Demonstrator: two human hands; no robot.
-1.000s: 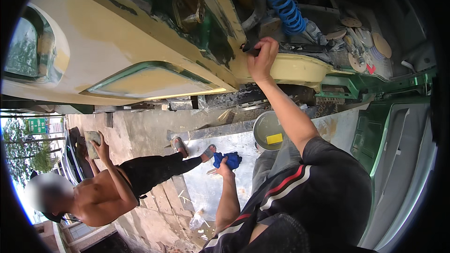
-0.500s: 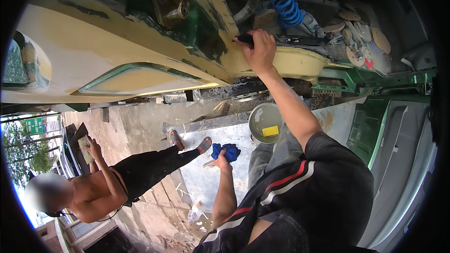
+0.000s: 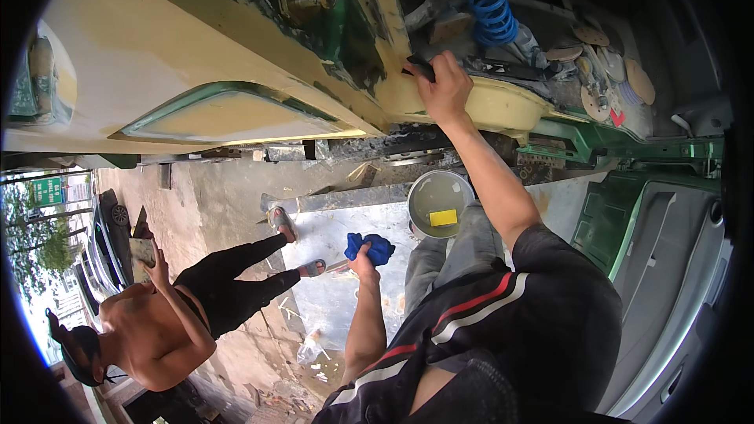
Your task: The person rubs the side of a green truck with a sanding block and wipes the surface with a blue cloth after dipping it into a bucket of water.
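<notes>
My right hand (image 3: 446,93) is closed around a small black block (image 3: 421,69), which rests against the yellow-coated vehicle body (image 3: 188,55) at the foot of a pillar. Its underside is hidden. Patches of green and dark metal show through the coating around it. Lower down, my left hand (image 3: 364,261) grips a bunched blue cloth (image 3: 378,248) in front of my legs, apart from the vehicle. Between my knees and the sill stands a round bucket (image 3: 418,206) of murky liquid, with a yellow rectangular sponge (image 3: 443,218) in it.
Several sanding discs (image 3: 640,82) lie on the cab floor, near a coiled blue hose (image 3: 485,4). A green and grey door (image 3: 667,267) stands at my right. To the left, another person (image 3: 169,322) carries a flat board. A plastic bag (image 3: 309,348) lies on the ground.
The view has shifted slightly. The other person has stepped and moved their legs and the board. My right hand keeps the black block at about the same spot; my left still holds the cloth.
</notes>
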